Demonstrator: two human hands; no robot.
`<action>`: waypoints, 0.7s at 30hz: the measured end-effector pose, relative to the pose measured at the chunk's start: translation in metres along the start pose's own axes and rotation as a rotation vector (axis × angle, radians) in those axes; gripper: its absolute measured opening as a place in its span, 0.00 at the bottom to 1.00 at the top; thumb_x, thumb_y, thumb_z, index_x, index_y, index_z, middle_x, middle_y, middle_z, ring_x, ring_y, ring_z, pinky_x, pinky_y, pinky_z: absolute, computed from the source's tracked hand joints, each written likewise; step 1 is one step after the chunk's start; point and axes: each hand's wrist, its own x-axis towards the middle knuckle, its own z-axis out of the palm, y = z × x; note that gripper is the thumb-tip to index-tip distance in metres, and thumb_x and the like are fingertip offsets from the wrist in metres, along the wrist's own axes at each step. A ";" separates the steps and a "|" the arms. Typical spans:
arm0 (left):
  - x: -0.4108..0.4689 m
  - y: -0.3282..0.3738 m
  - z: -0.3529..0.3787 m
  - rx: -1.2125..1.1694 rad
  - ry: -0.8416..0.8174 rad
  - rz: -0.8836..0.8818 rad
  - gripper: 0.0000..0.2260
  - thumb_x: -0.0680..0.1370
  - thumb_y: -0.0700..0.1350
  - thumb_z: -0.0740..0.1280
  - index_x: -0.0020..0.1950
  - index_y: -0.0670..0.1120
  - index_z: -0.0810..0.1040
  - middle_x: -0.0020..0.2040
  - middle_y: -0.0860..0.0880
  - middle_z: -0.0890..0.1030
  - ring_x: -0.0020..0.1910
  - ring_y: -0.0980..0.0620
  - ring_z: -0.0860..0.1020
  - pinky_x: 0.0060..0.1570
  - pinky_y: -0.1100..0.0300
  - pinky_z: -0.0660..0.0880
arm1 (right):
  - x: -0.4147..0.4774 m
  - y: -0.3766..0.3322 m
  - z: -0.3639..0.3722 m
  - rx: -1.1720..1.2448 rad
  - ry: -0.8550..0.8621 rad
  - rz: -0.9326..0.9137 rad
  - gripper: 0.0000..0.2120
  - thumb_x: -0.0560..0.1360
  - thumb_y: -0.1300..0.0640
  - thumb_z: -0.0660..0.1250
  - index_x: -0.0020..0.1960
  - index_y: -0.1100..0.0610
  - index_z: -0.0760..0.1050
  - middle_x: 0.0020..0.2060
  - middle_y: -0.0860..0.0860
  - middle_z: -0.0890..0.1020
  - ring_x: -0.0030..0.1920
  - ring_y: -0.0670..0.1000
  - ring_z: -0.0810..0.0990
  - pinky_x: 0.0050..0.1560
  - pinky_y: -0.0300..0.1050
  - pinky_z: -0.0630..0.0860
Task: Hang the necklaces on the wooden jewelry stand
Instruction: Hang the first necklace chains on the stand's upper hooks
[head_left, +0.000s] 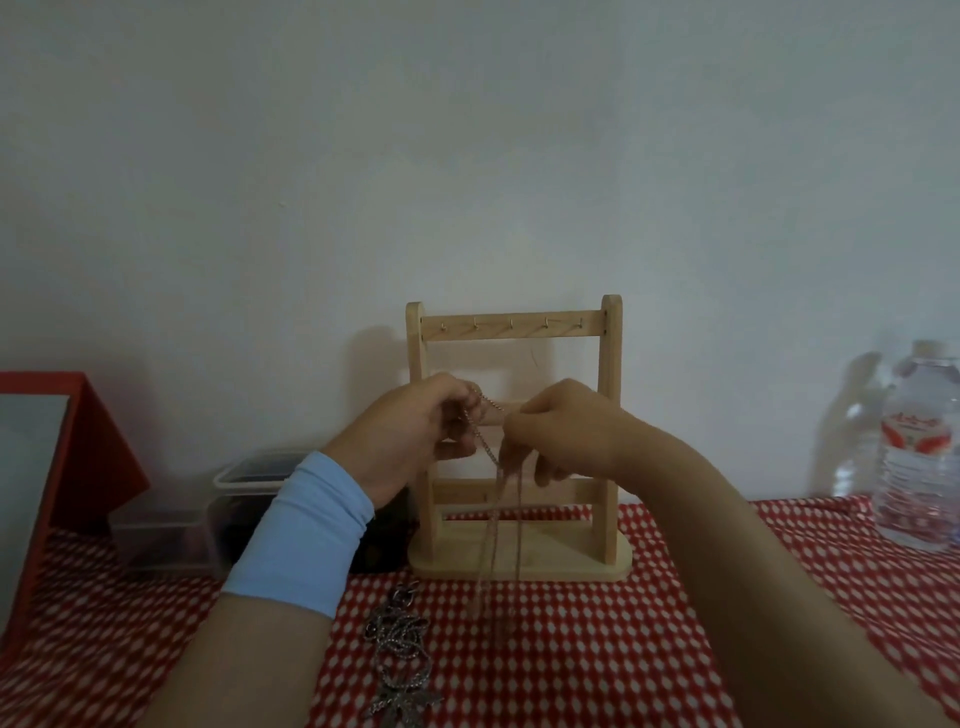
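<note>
One blurred necklace (485, 448) hangs pinched between left hand (410, 434) and right hand (563, 431).

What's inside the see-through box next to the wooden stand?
Something dark shows through the lidded clear box, but it is too blurred to name. A blue sleeve covers the box's right end, so whatever lies there is hidden.

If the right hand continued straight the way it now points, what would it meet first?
Probably the left hand, gripping the same necklace chain beside the right hand. The wooden stand seems behind both, but depth is unclear.
</note>
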 end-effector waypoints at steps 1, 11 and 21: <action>0.001 0.000 -0.004 0.066 0.010 -0.008 0.12 0.79 0.40 0.56 0.35 0.45 0.70 0.35 0.48 0.73 0.33 0.50 0.71 0.39 0.58 0.73 | 0.002 0.001 0.000 -0.003 0.108 -0.026 0.13 0.79 0.54 0.65 0.42 0.55 0.86 0.39 0.51 0.87 0.36 0.51 0.82 0.39 0.45 0.79; -0.005 0.010 -0.014 -0.641 -0.024 0.178 0.13 0.72 0.44 0.65 0.28 0.47 0.67 0.33 0.47 0.69 0.34 0.49 0.72 0.44 0.54 0.74 | 0.008 0.009 0.007 0.142 0.062 -0.066 0.10 0.77 0.66 0.68 0.40 0.57 0.81 0.34 0.51 0.82 0.32 0.45 0.79 0.33 0.33 0.77; -0.016 0.023 -0.023 0.204 0.221 0.303 0.10 0.81 0.42 0.62 0.47 0.43 0.82 0.32 0.49 0.74 0.22 0.56 0.59 0.20 0.66 0.55 | 0.003 0.022 -0.009 0.353 -0.205 0.114 0.11 0.78 0.68 0.63 0.52 0.58 0.81 0.41 0.55 0.81 0.25 0.46 0.65 0.27 0.41 0.68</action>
